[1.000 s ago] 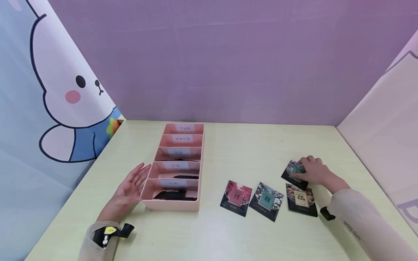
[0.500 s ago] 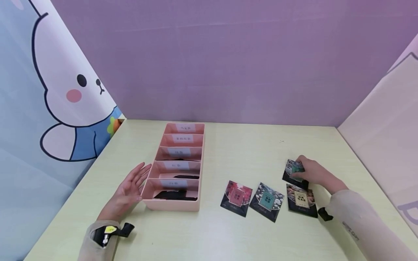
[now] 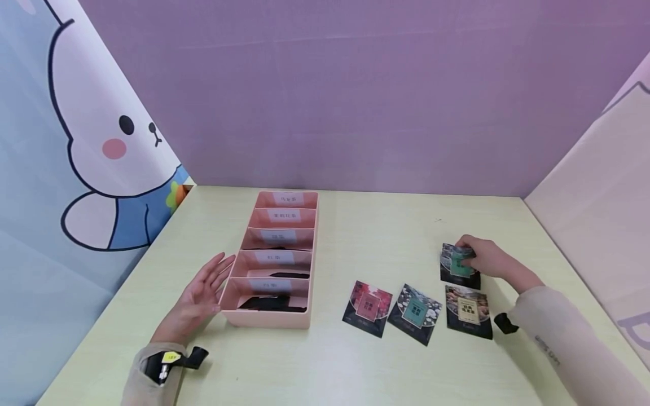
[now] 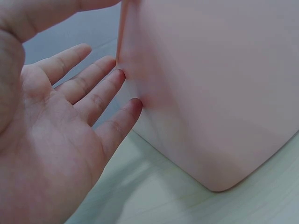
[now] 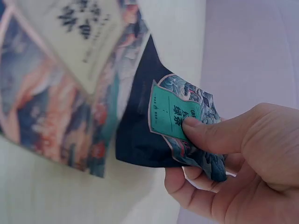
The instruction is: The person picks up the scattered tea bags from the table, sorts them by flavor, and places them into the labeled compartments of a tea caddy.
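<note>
My right hand [image 3: 490,260] pinches a tea sachet with a green label [image 3: 459,265], thumb on its front and fingers behind, as the right wrist view shows. Just below it lies a sachet with a cream label [image 3: 468,312]. My left hand [image 3: 195,296] has its fingers extended, their tips at the left side of a pink divided box [image 3: 269,320]. In the left wrist view the fingertips [image 4: 135,106] touch or nearly touch the box wall [image 4: 210,93]. The box's compartments bear white labels, and dark sachets [image 3: 274,303] lie in the nearer ones.
A sachet with a red label [image 3: 368,307] and one with a teal label [image 3: 414,313] lie side by side between the box and the cream-labelled sachet. The pale table [image 3: 376,237] meets a purple backdrop [image 3: 355,101] at its far edge.
The green-labelled sachet has turned straighter and shifted slightly away from the cream-labelled one, with my right hand gripping it. My left hand and the box stay put.
</note>
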Demonstrator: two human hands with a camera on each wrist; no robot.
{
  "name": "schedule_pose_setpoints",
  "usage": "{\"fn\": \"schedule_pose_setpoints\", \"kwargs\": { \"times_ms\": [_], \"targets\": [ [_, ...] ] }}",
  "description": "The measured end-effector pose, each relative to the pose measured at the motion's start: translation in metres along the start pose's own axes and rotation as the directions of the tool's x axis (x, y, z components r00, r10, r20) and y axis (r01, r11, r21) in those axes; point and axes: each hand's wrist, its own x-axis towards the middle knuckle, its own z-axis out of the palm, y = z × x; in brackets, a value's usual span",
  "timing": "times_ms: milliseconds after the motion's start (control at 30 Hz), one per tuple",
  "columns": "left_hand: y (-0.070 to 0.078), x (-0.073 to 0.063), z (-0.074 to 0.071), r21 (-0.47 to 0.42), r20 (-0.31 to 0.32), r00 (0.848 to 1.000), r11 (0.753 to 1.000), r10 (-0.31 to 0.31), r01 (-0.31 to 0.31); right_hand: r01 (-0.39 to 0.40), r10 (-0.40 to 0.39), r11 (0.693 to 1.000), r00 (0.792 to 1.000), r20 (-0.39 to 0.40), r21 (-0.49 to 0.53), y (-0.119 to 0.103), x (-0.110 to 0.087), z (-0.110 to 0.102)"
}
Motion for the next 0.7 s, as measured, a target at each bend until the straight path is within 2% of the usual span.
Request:
{"fn": "schedule_pose_setpoints", "kwargs": {
  "times_ms": [400,567,700],
  "targets": [
    [-0.001,-0.001,-0.001,0.005,0.011,1.000,1.000,0.017,-0.018,-0.009,0.011,0.998,1.000,-0.027,0.054,-0.017,0.011,-0.018],
    [0.000,0.000,0.000,0.009,0.016,1.000,1.000,0.025,-0.025,-0.006,0.015,0.993,0.997,-0.074,0.116,-0.026,0.018,-0.023],
    [0.002,0.000,0.002,-0.002,-0.007,1.000,1.000,0.009,-0.009,-0.005,0.022,0.986,0.995,-0.100,0.164,-0.031,0.023,-0.025]
  ]
}}
